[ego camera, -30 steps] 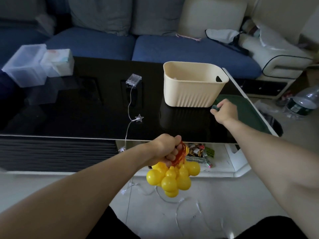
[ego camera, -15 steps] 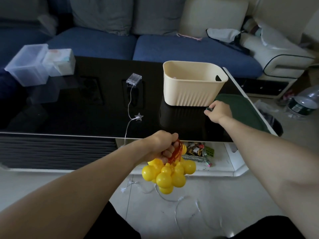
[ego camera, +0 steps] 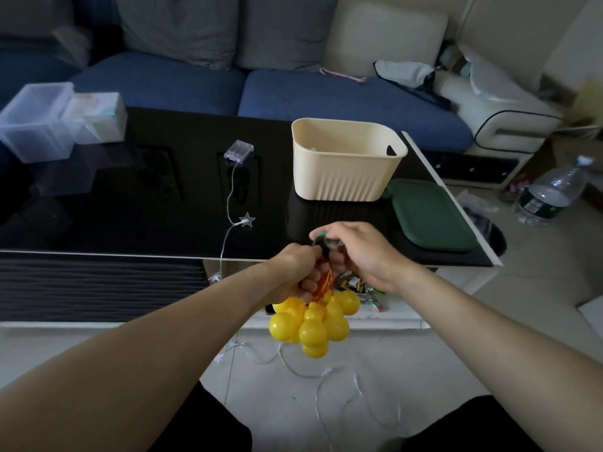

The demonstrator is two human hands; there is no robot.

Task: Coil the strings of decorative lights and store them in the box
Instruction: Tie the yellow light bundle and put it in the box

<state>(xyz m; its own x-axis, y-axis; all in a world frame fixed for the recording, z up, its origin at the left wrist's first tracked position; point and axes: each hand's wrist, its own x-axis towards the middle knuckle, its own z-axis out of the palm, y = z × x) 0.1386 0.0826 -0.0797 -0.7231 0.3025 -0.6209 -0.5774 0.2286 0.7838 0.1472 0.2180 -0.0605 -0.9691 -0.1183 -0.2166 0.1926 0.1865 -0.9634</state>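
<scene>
Bundle of yellow plastic bulb lights on red cord (ego camera: 312, 324) hangs from left hand (ego camera: 298, 270), gripped at cord. Right hand (ego camera: 360, 252) pinches small green item, touching left. Cream ribbed plastic box (ego camera: 346, 159) straight ahead on surface, nearer right hand.

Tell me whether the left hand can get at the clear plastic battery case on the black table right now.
Probably not: the left hand grips the coiled yellow ball lights, while the clear plastic battery case lies unobstructed.

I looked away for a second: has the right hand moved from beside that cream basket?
Yes. The right hand has come away from the cream basket, back past the table's near edge to meet the left hand gripping the yellow bulbs.
</scene>
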